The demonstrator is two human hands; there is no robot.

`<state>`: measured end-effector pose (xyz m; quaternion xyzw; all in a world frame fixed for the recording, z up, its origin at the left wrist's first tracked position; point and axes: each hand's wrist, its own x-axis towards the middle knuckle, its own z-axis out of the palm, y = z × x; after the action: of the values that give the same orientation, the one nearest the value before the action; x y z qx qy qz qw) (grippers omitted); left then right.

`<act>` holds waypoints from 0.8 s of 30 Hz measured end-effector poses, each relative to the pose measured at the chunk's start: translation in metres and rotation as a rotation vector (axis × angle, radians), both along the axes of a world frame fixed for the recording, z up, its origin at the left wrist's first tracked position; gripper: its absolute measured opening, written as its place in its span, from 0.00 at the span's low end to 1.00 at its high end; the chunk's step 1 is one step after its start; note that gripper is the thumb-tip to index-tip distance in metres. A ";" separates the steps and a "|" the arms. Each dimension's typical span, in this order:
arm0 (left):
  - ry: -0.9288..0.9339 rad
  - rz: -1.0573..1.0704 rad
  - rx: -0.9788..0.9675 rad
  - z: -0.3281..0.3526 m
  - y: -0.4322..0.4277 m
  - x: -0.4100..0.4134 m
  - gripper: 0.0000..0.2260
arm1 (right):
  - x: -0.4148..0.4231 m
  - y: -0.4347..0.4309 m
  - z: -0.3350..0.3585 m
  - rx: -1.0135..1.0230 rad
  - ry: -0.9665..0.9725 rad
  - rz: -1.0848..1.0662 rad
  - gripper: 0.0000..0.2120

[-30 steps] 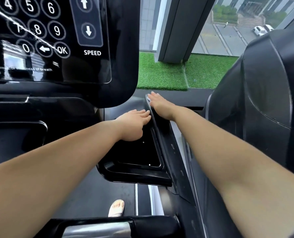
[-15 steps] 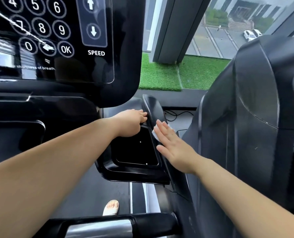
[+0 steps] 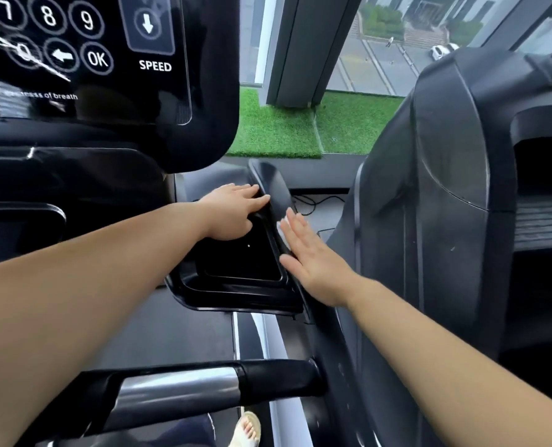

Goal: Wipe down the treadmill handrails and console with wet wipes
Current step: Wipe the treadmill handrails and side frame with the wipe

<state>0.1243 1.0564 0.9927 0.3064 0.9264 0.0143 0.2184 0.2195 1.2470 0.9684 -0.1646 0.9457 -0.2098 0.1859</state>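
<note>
Pressing wipe (image 3: 282, 235) flat on handrail (image 3: 273, 182) w/ R hand (image 3: 313, 262).

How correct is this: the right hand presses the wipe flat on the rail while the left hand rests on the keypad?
One part is wrong. The head view shows the left hand resting on the tray rim, well below the keypad. The right hand does press the wipe flat on the rail.

Console (image 3: 210, 91): black, white numerals. Handrail (image 3: 274, 182): black. Wet wipe (image 3: 282, 235): white. Grip bar (image 3: 178, 393): silver with black ends. Turf (image 3: 274, 130): green.
</note>
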 end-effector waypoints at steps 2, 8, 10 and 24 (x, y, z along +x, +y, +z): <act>-0.018 0.024 0.005 0.002 0.001 0.001 0.29 | 0.018 0.008 0.002 0.028 -0.030 0.018 0.29; 0.035 0.077 -0.086 0.005 0.021 0.018 0.31 | -0.019 -0.011 0.005 -0.010 -0.066 -0.103 0.29; 0.026 0.098 -0.064 0.008 0.024 0.022 0.30 | -0.029 -0.022 0.003 -0.015 -0.035 -0.161 0.30; -0.029 0.028 -0.020 0.008 0.031 0.062 0.29 | 0.058 0.024 0.013 0.070 -0.152 0.073 0.29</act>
<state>0.1861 1.0872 1.0004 0.2912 0.9274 0.0125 0.2347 0.2775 1.2712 0.9811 -0.1760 0.9290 -0.1815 0.2704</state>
